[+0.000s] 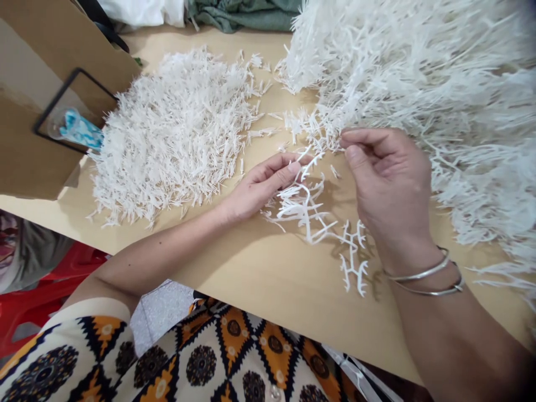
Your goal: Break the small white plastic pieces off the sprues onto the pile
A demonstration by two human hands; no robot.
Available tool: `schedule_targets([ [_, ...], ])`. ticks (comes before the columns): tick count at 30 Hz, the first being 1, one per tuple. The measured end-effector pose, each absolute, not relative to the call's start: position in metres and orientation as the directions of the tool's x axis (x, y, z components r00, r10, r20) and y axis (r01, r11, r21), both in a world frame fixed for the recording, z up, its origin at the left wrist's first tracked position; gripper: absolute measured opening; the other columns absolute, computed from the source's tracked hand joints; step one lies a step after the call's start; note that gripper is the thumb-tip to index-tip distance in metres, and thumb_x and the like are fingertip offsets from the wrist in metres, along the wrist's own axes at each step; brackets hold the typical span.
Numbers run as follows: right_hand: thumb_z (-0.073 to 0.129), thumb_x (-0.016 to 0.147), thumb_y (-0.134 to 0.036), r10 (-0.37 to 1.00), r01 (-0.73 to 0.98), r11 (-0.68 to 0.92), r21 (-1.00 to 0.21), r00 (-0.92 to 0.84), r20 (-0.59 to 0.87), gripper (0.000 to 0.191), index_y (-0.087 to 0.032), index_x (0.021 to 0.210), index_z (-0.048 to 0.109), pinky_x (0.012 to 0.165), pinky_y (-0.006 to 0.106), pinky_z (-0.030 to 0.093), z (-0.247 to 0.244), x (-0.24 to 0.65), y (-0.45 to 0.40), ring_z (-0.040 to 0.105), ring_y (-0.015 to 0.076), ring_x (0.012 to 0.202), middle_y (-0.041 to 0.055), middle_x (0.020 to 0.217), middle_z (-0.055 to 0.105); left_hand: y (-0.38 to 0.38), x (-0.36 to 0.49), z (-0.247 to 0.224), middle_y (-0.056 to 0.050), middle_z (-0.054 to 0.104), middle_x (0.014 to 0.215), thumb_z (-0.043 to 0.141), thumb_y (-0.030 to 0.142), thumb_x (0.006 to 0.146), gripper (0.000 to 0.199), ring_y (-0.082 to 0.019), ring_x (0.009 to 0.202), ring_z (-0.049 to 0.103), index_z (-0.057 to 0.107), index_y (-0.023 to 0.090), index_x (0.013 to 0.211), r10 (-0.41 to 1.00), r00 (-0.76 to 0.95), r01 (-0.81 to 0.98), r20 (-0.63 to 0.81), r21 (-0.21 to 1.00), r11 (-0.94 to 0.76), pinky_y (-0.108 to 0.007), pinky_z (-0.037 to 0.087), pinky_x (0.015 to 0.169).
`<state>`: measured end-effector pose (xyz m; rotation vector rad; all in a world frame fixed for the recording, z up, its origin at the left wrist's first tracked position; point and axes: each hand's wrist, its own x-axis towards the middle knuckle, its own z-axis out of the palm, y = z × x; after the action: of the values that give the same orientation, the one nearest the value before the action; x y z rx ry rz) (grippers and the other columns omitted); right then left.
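Observation:
My left hand [268, 184] pinches a white branched plastic sprue [309, 218] between thumb and fingers, near its upper end. The sprue's thin runners hang down to the right, ending in small forked prongs above the table. To the right, my right hand [391, 184] has thumb and fingertips pressed together beside the loose white pieces [312, 124]; whatever sits in that pinch is too small or hidden to make out. Two metal bangles circle the right wrist.
A heap of short white plastic pieces [176, 134] lies on the table [251, 273] at left. A larger pile of white sprues [419, 72] fills the right. At far left stands a cardboard box [25, 139], with a clear cup [79, 128] beside it. Green cloth [247, 14] lies behind.

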<state>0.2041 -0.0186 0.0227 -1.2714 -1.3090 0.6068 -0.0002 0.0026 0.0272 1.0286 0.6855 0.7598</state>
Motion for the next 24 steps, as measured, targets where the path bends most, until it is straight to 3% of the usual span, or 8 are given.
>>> schedule_targets([
  [5, 0.071, 0.101, -0.031, 0.912, 0.297, 0.262, -0.918, 0.236, 0.337, 0.008, -0.033, 0.104, 0.079, 0.105, 0.054, 0.057, 0.031, 0.207, -0.023, 0.075, 0.0278, 0.106, 0.004, 0.109, 0.08, 0.009, -0.003, 0.024, -0.002, 0.075, 0.104, 0.079, 0.034, 0.093, 0.034, -0.009, 0.084, 0.07, 0.069, 0.02, 0.122, 0.833, 0.523, -0.335, -0.18, 0.856, 0.394, -0.022, 0.057, 0.079],
  [11, 0.062, 0.107, -0.043, 0.947, 0.354, 0.223, -0.908, 0.144, 0.288, 0.02, -0.032, 0.103, 0.078, 0.101, 0.052, 0.057, 0.05, 0.203, -0.031, 0.074, 0.0266, 0.102, 0.0046, 0.105, 0.08, 0.018, -0.005, 0.011, -0.001, 0.078, 0.11, 0.095, 0.032, 0.078, 0.042, -0.011, 0.102, 0.073, 0.074, 0.021, 0.113, 0.866, 0.497, -0.469, -0.053, 0.823, 0.32, -0.025, 0.057, 0.097],
  [19, 0.074, 0.097, -0.045, 0.956, 0.404, 0.24, -0.883, 0.063, 0.288, 0.022, -0.028, 0.111, 0.074, 0.101, 0.045, 0.056, 0.055, 0.197, -0.037, 0.072, 0.0233, 0.104, 0.0042, 0.109, 0.078, 0.018, -0.001, 0.008, 0.001, 0.076, 0.101, 0.098, 0.036, 0.074, 0.046, -0.008, 0.089, 0.072, 0.072, 0.02, 0.109, 0.927, 0.371, -0.442, -0.05, 0.869, 0.223, -0.023, 0.057, 0.089],
  [24, 0.085, 0.084, -0.041, 0.989, 0.471, 0.124, -0.873, 0.008, 0.145, 0.042, -0.025, 0.118, 0.065, 0.094, 0.043, 0.059, 0.045, 0.189, -0.04, 0.071, 0.0232, 0.099, 0.0052, 0.11, 0.073, 0.014, -0.005, 0.015, 0.001, 0.072, 0.085, 0.094, 0.045, 0.077, 0.055, -0.007, 0.076, 0.065, 0.072, 0.017, 0.118, 0.931, 0.361, -0.329, -0.064, 0.925, 0.191, -0.022, 0.052, 0.076],
])
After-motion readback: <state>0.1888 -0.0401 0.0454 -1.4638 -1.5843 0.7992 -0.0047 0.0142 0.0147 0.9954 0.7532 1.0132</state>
